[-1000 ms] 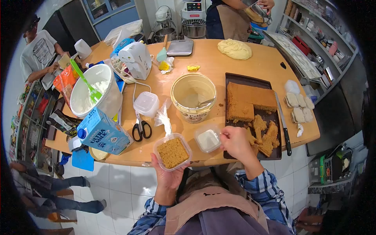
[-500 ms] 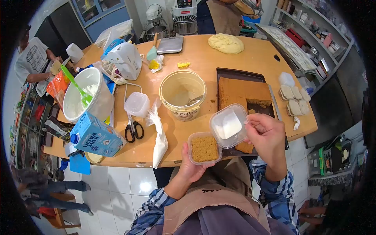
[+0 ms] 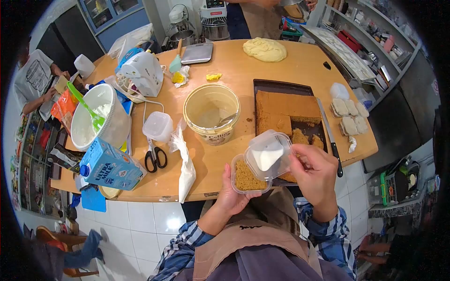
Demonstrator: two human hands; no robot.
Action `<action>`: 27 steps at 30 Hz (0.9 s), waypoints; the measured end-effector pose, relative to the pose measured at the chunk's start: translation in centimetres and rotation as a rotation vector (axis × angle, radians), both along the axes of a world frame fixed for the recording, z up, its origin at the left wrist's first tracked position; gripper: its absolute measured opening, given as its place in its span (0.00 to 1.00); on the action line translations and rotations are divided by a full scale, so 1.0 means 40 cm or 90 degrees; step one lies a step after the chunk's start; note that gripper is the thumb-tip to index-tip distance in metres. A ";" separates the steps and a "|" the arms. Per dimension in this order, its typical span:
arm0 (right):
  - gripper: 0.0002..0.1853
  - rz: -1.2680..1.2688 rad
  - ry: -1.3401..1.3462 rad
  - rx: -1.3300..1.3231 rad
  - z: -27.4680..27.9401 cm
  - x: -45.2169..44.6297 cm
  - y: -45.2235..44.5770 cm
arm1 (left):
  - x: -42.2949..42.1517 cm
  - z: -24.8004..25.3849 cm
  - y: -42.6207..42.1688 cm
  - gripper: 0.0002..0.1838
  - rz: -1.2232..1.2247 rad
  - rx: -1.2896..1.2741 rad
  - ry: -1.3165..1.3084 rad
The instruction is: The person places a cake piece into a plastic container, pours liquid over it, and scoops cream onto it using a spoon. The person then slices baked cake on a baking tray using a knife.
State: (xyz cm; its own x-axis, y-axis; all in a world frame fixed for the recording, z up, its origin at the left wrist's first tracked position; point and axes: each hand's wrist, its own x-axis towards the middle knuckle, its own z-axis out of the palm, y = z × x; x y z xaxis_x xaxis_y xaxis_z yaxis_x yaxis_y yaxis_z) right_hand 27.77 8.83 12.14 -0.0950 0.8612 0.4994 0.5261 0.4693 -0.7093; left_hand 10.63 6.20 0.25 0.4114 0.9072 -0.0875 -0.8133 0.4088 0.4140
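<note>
Our half-curled left hand (image 3: 234, 199) cups the cake tub (image 3: 253, 191), presumably for steadiness; our right hand (image 3: 314, 171) pinches a clear tub (image 3: 281, 164), tilted apparently to gather its white liquid (image 3: 265, 160)

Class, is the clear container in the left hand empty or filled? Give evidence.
Filled, at least partly: brown cake shows inside the container in the left hand; the clear plastic piece in the right hand overlaps one corner.

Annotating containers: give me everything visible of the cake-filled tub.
The cake-filled tub is clear, plastic-looking, square with rounded corners, open side up, holding porous brown cake. The left hand holds it at the near edge of the table. A tilted clear container hides its upper right; whether they touch, I can't tell.
</note>
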 end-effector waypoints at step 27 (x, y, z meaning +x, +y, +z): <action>0.12 -0.022 -0.106 0.156 0.003 0.010 -0.032 | 0.015 0.019 0.005 0.39 -0.004 -0.008 0.018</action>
State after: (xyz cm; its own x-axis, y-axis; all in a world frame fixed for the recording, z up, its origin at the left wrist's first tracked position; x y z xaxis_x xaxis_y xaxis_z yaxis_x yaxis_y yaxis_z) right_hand 28.17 7.57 12.25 -0.1662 0.7215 0.6722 0.6444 0.5954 -0.4798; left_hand 11.24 6.41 1.00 0.4142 0.9035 -0.1101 -0.7991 0.4189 0.4313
